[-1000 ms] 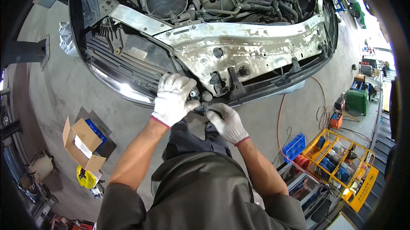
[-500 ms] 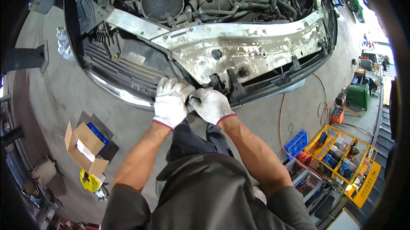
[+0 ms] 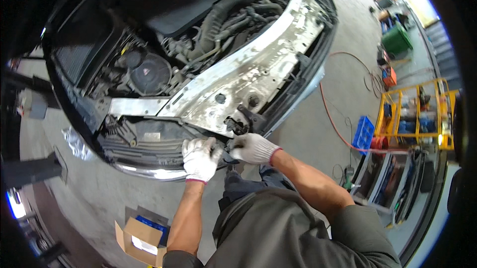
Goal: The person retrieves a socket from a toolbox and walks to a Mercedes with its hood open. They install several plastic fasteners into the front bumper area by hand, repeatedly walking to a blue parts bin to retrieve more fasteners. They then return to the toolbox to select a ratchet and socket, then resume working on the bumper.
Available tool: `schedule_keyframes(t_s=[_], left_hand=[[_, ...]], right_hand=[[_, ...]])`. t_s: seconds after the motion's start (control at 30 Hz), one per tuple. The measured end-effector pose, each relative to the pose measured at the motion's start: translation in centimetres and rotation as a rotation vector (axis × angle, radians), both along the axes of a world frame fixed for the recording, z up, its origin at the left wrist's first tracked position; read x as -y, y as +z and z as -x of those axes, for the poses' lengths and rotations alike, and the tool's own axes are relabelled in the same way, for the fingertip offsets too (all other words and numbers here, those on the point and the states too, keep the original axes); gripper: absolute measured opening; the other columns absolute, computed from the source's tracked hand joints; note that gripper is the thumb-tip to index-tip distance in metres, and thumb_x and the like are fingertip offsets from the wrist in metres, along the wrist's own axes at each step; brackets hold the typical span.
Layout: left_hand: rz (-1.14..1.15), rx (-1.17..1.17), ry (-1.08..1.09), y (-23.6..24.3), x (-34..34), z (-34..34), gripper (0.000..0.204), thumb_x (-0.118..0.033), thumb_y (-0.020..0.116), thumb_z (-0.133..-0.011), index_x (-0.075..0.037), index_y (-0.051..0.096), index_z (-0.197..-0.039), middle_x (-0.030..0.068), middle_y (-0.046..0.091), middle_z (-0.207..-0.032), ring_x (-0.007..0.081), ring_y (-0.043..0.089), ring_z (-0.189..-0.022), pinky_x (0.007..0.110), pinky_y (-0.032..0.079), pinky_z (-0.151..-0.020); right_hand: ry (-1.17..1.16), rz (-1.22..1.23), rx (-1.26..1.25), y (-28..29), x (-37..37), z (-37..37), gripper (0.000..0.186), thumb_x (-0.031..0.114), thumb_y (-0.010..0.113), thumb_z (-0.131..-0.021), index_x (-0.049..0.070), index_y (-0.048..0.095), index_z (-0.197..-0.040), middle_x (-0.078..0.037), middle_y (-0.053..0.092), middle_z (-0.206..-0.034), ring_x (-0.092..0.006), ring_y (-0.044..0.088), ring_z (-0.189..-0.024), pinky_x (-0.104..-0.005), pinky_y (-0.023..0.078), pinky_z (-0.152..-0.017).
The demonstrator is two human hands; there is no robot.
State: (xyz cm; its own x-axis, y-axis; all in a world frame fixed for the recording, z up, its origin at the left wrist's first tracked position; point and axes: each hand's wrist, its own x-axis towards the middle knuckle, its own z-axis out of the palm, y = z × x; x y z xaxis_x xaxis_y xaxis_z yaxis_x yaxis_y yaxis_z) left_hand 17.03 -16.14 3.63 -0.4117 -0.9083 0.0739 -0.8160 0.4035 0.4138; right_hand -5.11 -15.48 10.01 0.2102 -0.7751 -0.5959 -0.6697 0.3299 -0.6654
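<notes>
Seemingly handling a small dark part [image 3: 227, 157] between white-gloved left hand [image 3: 200, 160] and white-gloved right hand [image 3: 254, 149], by the worn silver metal panel [image 3: 213, 114]. Curled; cannot tell if gripping. Likely needs steadiness next.

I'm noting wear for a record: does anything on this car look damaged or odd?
Yes. The metal panel between the engine cover and your right hand looks worn: its pale surface is blotchy, with brownish patches. Whether that's dirt or lost coating, I can't tell.
</notes>
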Motion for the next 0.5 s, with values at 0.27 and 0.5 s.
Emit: schedule_keyframes(t_s=[0.27,0.5], left_hand=[[-0.554,0.317,-0.338,3.0,6.2,2.9,0.037,-0.045,0.066,-0.092,-0.015,0.077,-0.11,0.0159,0.073,-0.117,0.037,0.067,-0.113,0.047,0.051,-0.101],[-0.675,0.46,-0.493,0.3,9.1,3.8,0.029,-0.031,0.077,-0.087,-0.014,0.079,-0.109,0.0142,0.078,-0.106,0.0361,0.073,-0.1,0.044,0.057,-0.091]], right_hand=[[-0.584,-0.133,-0.222,-6.1,-21.4,16.0,0.043,0.032,0.064,-0.087,0.003,0.074,-0.117,-0.02,0.074,-0.116,-0.0329,0.071,-0.11,-0.0405,0.054,-0.097],[-1.176,-0.631,-0.187,-14.7,-47.2,23.2,0.041,0.037,0.048,-0.089,0.007,0.075,-0.081,-0.012,0.074,-0.078,-0.0264,0.071,-0.07,-0.043,0.057,-0.064]])
